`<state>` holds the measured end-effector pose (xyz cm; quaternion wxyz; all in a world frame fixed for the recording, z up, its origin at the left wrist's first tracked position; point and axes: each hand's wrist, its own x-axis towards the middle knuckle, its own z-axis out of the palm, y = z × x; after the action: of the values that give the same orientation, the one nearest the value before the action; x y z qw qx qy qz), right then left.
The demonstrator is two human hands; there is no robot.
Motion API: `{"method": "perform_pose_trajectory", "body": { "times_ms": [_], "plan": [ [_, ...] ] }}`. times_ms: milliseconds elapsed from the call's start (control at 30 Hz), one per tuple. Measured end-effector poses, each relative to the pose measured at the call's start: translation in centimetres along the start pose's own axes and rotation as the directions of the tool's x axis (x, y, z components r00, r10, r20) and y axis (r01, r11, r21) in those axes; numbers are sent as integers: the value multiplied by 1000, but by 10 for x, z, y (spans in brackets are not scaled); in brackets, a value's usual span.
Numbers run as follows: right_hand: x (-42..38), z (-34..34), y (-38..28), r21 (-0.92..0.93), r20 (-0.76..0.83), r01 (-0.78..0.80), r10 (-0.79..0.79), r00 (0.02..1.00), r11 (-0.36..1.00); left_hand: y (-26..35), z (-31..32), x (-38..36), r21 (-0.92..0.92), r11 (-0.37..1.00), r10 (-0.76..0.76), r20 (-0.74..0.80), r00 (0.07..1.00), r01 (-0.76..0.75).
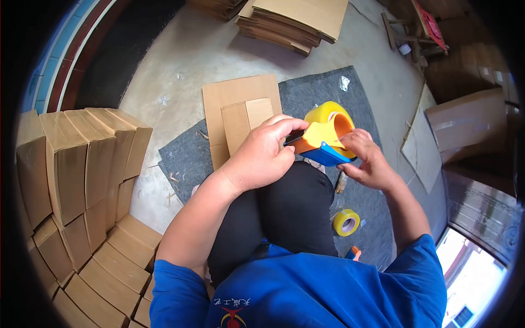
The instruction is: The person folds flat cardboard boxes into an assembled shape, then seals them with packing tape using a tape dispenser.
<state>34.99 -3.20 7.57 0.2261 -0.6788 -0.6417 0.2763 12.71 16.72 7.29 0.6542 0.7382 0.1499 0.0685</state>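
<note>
Above my lap, both hands hold a blue, orange and yellow tape dispenser (330,157). A thick roll of yellowish tape (321,112) is seated on it. My left hand (262,153) pinches the dispenser's dark front end between thumb and fingers. On the other side, my right hand (370,162) grips it with the thumb below and the fingers at the roll's opening. Flattened cardboard (240,87) lies on the ground beyond my left hand, partly hidden by it. Another roll of tape (340,223) rests below my right hand, beside my leg.
A dark grey mat (358,109) covers the floor around my legs. Stacked cardboard boxes (68,180) stand at the left. A pile of flat cardboard (301,16) is at the back. An orange and blue object (354,253) lies by my right side, and a large carton (465,120) stands farther right.
</note>
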Motion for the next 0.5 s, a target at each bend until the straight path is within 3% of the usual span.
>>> {"method": "perform_pose_trajectory", "body": {
  "times_ms": [33,67,167,200,267,333,467,500],
  "plan": [
    [4,-2,-5,-5,9,9,-9,1000,1000,-1,-6,-6,-101,991,-84,5,996,84],
    [9,-4,-10,74,8,-6,5,1000,997,-1,-12,-11,-362,909,-213,21,977,207],
    [26,-3,-16,209,-2,-31,33,999,977,-13,-30,-19,-629,731,-296,55,954,263],
    [32,-3,-17,292,30,-74,68,997,953,-21,-34,-21,-634,730,-298,39,954,253],
    [46,2,-24,430,50,-145,137,989,891,-32,-39,-25,-770,591,-344,27,938,239],
    [58,4,-31,454,148,-268,225,963,850,-39,-40,-29,-770,605,-358,-34,933,204],
    [86,16,-57,296,129,-353,329,936,888,-70,-44,-34,-723,662,-463,-187,866,198],
    [90,19,-57,256,101,-310,294,951,915,-78,-50,-40,-723,662,-475,-203,856,196]
  ]
}}
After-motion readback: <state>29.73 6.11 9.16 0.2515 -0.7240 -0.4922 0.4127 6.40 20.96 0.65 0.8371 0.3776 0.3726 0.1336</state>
